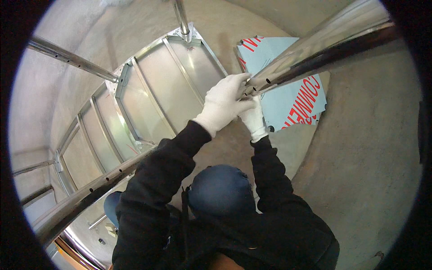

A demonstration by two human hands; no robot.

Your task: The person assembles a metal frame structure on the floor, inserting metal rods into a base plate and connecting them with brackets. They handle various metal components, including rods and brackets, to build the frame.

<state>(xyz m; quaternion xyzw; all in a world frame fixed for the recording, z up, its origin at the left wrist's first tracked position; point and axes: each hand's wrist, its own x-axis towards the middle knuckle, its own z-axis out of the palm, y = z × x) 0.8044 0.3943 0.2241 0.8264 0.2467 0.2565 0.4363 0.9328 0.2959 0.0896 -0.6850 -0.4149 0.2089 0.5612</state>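
Note:
A thick polished metal tube (314, 47) slants from the upper right towards the middle, with small dark holes near its lower end. My left hand (224, 103), in a white knit glove, grips that end, fingers over the top and thumb below. My right hand (252, 118), gloved alike, is just under the same end; its fingers are mostly hidden behind the tube and my left thumb. Behind the tube, a flat sheet in light blue film (287, 104) with red lettering lies on the floor.
A long metal panel frame (150, 92) with cross bars lies to the left. Metal tube legs (182, 20) rise from its corners; a nearer holed tube (98, 185) passes by my left arm. My knee (221, 190) is bent below my hands. Small parts (102, 241) lie at lower left.

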